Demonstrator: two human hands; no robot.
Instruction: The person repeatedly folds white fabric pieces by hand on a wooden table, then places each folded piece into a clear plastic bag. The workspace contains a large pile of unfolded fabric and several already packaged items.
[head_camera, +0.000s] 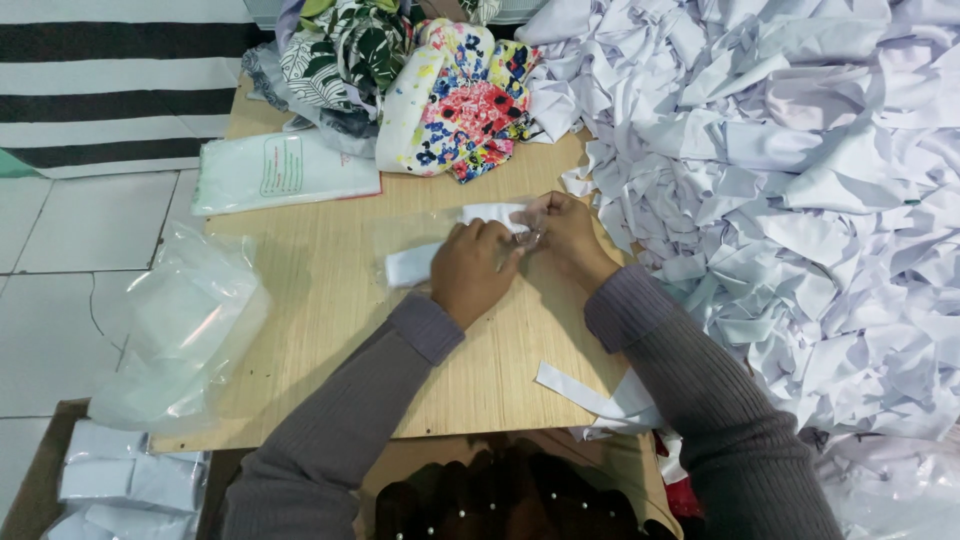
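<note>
the left hand is laid knuckles-up, fingers curled, on a folded white cloth inside a clear bag, while the right hand is closed in a pinch on the cloth's far end, both at the middle of the wooden counter. white strips are seen near the counter's front edge, a flat packet and floral fabrics at the back. a heap of white cloths is piled to the right, loose clear bags hang off the left edge, and packed white bundles lie below.
</note>
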